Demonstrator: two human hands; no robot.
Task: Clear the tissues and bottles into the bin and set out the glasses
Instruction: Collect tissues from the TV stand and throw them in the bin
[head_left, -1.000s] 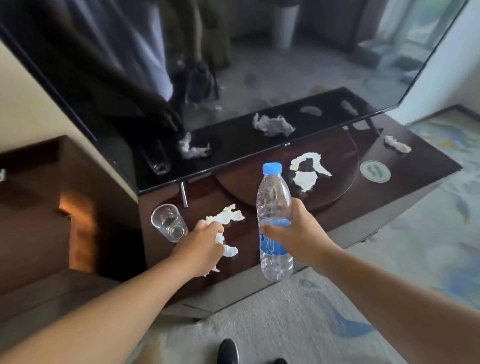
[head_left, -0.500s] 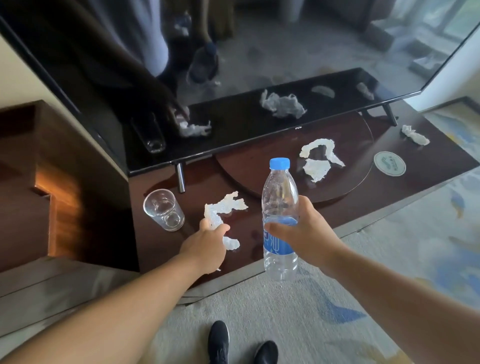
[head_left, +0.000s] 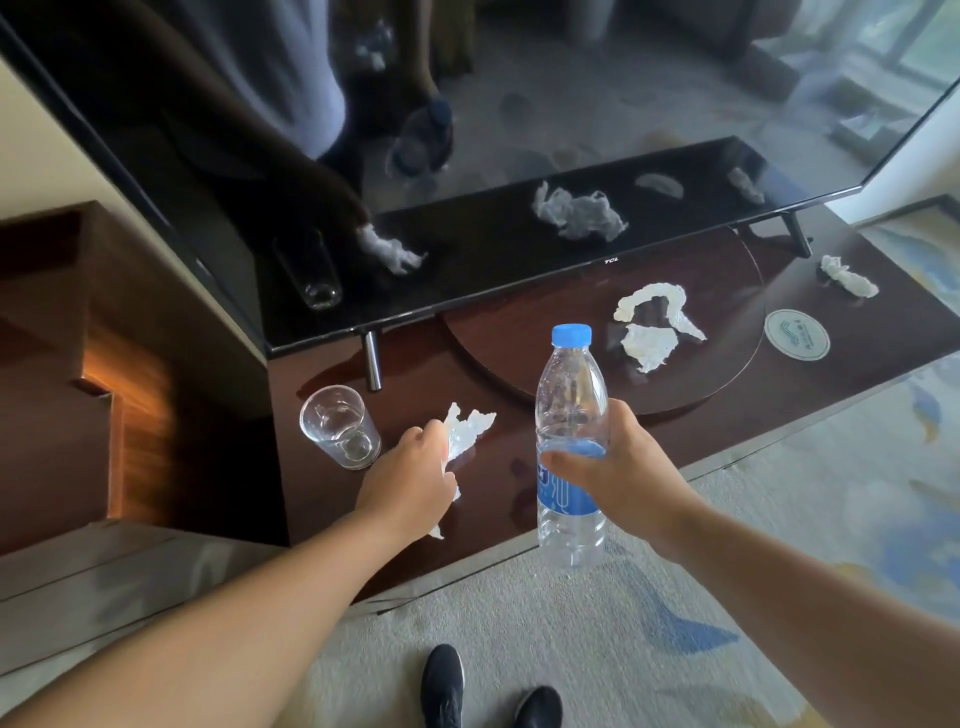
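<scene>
My right hand (head_left: 626, 467) grips a clear plastic bottle (head_left: 570, 395) with a blue cap and blue label, held upright above the front edge of the dark wooden cabinet (head_left: 857, 374). My left hand (head_left: 410, 480) holds a crumpled white tissue (head_left: 466, 428) just over the cabinet top. An empty clear glass (head_left: 338, 427) stands upright to the left of that hand. Two more tissues (head_left: 652, 330) lie on the round inlay, and another tissue (head_left: 848, 276) lies at the far right.
A large black TV (head_left: 467, 130) stands on legs along the back of the cabinet and mirrors the scene. A round white coaster (head_left: 796, 334) lies at the right. Patterned carpet (head_left: 779, 519) and my black shoes (head_left: 488, 686) are below. A wooden step unit (head_left: 62, 338) sits left.
My left hand has gathered the tissue and lifted it slightly off the cabinet. The view tilted downward, and my shoes came into sight. The bottle stays upright in my right hand.
</scene>
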